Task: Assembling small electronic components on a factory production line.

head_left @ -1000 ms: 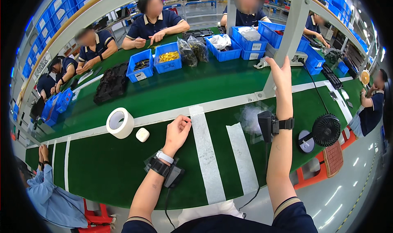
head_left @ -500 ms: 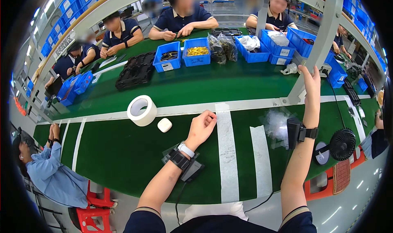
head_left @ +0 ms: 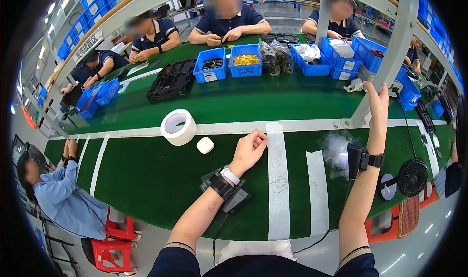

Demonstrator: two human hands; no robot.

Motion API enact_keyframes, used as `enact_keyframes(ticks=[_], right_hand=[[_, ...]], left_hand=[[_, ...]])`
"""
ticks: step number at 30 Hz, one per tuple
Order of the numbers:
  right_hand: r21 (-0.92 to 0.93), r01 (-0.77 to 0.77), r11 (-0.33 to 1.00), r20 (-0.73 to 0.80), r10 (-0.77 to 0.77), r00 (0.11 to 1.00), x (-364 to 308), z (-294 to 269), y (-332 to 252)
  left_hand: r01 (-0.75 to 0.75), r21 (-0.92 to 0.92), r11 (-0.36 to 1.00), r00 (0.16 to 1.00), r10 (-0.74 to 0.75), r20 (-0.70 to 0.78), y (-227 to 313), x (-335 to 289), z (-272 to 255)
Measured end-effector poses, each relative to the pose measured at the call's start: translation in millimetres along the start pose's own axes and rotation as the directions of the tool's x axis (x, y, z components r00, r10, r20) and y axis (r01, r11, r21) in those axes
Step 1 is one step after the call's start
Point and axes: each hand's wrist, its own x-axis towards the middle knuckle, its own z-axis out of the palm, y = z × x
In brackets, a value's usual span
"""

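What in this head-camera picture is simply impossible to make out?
- Left hand: curled on the green table; its fingers hide whatever it may hold.
- Right hand: the grey metal post blocks whether it grips.
- Clear plastic bag: contents blurred.
- Dark bags: contents too small.

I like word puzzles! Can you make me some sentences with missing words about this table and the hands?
1. The right hand reaches up to a grey ____.
2. The left hand rests on the ____ table.
3. The tape roll is ____ in colour.
4. Beside the roll lies a small white ____.

Missing words: post; green; white; case
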Motion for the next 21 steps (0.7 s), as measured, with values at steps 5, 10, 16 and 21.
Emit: enact_keyframes(ticks=[5, 10, 16, 21], right_hand=[[0.022, -0.116, 0.993, 0.187, 0.11, 0.976, -10.3, -10.8, -31.0], [-0.04, -0.062, 0.997, 0.076, 0.064, 0.995, -3.8, -3.9, -17.0], [0.019, -0.071, 0.997, 0.103, 0.069, 0.992, -2.4, -6.4, -18.3], [-0.111, -0.015, 0.994, 0.03, 0.019, 0.999, 0.7, -1.6, 10.9]], left_hand=[[-0.019, -0.015, 1.0, 1.0, 0.019, -0.019, -3.2, 0.7, 0.9], [-0.009, 0.001, 1.0, 1.0, 0.009, 0.015, 0.9, 5.0, -0.1], [-0.031, -0.022, 0.999, 0.999, 0.03, -0.036, 3.7, 2.3, -0.5], [-0.054, 0.021, 0.998, 0.998, 0.054, -0.04, -1.8, -4.8, 2.0]])
